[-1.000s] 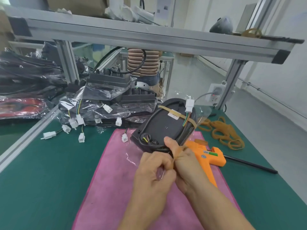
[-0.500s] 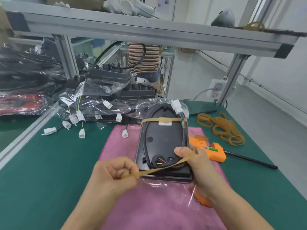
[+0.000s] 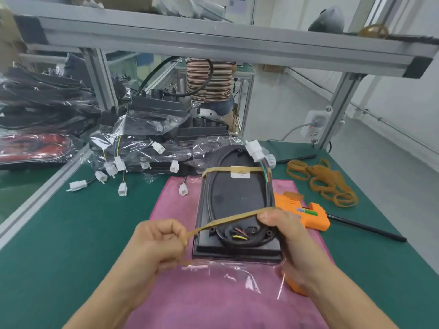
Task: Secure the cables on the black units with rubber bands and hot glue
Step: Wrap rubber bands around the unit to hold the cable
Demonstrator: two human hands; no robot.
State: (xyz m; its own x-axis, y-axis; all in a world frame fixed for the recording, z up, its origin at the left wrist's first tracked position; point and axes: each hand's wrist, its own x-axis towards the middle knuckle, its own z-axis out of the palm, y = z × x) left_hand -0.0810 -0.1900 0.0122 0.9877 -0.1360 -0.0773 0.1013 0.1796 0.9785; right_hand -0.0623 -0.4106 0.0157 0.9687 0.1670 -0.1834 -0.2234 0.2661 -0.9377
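Hands stretch a second tan rubber band (image 3: pixel 228 219) over the near end of the flat black unit (image 3: pixel 234 203), left hand (image 3: pixel 159 243) and right hand (image 3: pixel 282 231) each pinching it, one tan band (image 3: pixel 215 169) already across the unit's far end, hot glue seemingly still to come.

The right hand (image 3: pixel 287 236) covers the near right corner of the black unit (image 3: pixel 235 198) and most of the orange glue gun's (image 3: pixel 306 214) handle. The unit's white label (image 3: pixel 240 173) is too small to read.
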